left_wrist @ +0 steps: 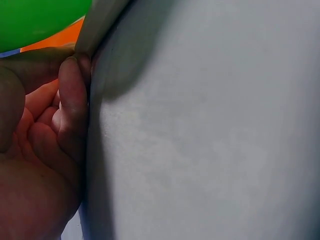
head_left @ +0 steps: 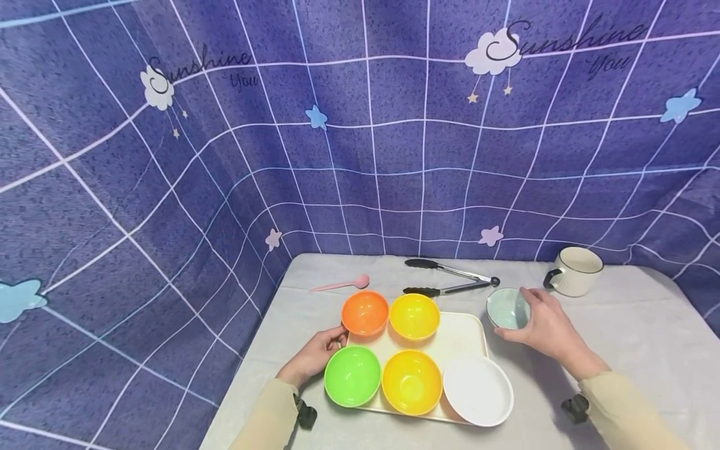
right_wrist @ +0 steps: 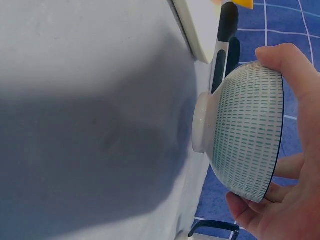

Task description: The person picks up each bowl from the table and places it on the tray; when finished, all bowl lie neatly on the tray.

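Observation:
My right hand (head_left: 548, 325) grips a small pale green ceramic bowl (head_left: 500, 309) by its rim, right of the tray. In the right wrist view this bowl (right_wrist: 247, 130) shows rows of green dashes and a white foot close over the cloth, thumb on one side of the rim and fingers on the other. My left hand (head_left: 315, 356) pinches the left edge of a cream tray (head_left: 464, 334). On that tray stand an orange bowl (head_left: 364, 314), two yellow bowls (head_left: 415, 317), a green bowl (head_left: 352, 377) and a white bowl (head_left: 478, 392) overhanging the right front corner.
Black-handled metal tongs (head_left: 455, 275) lie spread behind the tray. A pink spoon (head_left: 343, 284) rests at the back left. At the back right stands a cream mug (head_left: 575, 272) with a dark handle. Purple curtain (head_left: 394, 144) hangs along the table's back and left.

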Available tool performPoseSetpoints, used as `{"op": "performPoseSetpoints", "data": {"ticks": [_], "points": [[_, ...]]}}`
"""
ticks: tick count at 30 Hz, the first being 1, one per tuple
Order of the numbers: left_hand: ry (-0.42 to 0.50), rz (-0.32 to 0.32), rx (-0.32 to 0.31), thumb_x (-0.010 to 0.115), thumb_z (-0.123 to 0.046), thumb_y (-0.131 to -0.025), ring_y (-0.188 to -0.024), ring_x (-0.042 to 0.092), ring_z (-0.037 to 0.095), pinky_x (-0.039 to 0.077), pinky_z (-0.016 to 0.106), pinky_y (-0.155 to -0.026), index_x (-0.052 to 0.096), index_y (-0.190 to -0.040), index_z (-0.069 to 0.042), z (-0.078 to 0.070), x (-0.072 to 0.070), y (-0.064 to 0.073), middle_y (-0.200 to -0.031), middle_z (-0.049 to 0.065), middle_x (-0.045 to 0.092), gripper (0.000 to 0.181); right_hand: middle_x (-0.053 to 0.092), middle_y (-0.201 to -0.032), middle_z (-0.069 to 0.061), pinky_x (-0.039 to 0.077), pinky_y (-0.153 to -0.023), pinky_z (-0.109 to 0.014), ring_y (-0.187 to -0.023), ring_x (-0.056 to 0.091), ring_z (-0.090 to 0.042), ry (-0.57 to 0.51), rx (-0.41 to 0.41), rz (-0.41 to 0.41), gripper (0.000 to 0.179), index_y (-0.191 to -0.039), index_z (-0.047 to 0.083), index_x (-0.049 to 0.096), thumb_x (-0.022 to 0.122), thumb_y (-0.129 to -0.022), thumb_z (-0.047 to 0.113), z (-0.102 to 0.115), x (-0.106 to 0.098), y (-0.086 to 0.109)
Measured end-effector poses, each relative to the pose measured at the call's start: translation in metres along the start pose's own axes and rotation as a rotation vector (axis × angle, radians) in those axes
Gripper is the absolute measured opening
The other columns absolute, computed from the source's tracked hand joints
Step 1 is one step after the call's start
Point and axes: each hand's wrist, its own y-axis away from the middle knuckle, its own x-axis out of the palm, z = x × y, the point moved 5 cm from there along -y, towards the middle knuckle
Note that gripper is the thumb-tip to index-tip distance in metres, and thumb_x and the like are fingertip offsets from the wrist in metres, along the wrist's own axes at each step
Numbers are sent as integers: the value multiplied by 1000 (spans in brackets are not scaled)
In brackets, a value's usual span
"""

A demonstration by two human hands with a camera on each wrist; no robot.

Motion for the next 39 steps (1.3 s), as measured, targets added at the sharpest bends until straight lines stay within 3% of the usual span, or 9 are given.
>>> {"op": "performPoseSetpoints", "data": {"ticks": [6,11,22,31,39], "points": [[9,1,3,60,9,-95,-83,49,12,44,20,-70,56,-149,-6,0,0,-1,-97,3,55,57,51,-128,-44,39,-102,-71,-119,49,-60,-22,12,66,115,-136,-23,49,96,-60,50,9,3,-5],[-12,-9,-19,60,6,-97,-93,52,15,45,22,-77,57,-150,-10,1,0,-1,-98,1,56,56,51,-131,-43,41,-102,-69,-120,49,-60,-32,-4,98,116,-139,-24,47,96,-61,47,22,12,-10],[6,-8,-8,59,6,-95,-94,52,17,46,22,-78,53,-152,-4,-5,3,-2,-100,3,56,57,51,-135,-42,43,-104,-66,-124,49,-58,-54,-48,150,115,-137,-23,49,95,-60,49,53,41,-14],[2,-9,-4,60,8,-94,-87,51,15,46,20,-74,54,-151,-4,-5,9,-3,-102,7,58,59,49,-139,-39,44,-103,-66,-126,49,-56,-49,-5,204,119,-144,-18,46,94,-62,54,54,54,-9],[3,-28,-17,61,7,-94,-86,51,13,46,20,-74,53,-152,-4,-5,4,-2,-101,6,58,60,45,-146,-38,39,-106,-67,-132,45,-56,-83,6,221,125,-148,-15,43,95,-62,60,53,54,-10]]}}
